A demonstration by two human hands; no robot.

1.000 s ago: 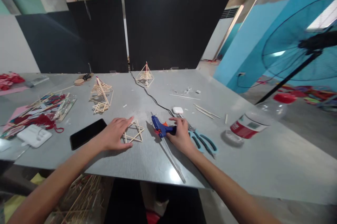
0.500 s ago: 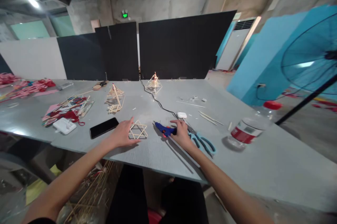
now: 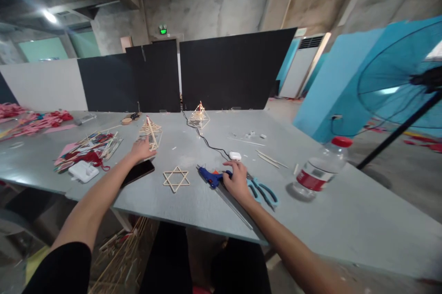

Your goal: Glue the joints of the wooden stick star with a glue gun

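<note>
My left hand reaches to a small tower of thin wooden sticks; its finger and thumb are apart at the tower's lower part, and whether they grip it is unclear. A flat six-pointed star of sticks lies untouched on the table between my hands. My right hand rests over the rear of a blue hot glue gun, its fingers loosely bent and apart. The gun lies on its side. Beside that hand are light-blue-handled scissors, and a white case sits just beyond it.
A dark phone lies under my left forearm. Further left are a white box and a pile of craft pieces. A lit stick tower stands at the back with a black cable. A red-capped bottle stands right.
My left hand has let go of the stick star and moved up and left to the stick tower. The star now lies flat. My right hand stays by the glue gun.
</note>
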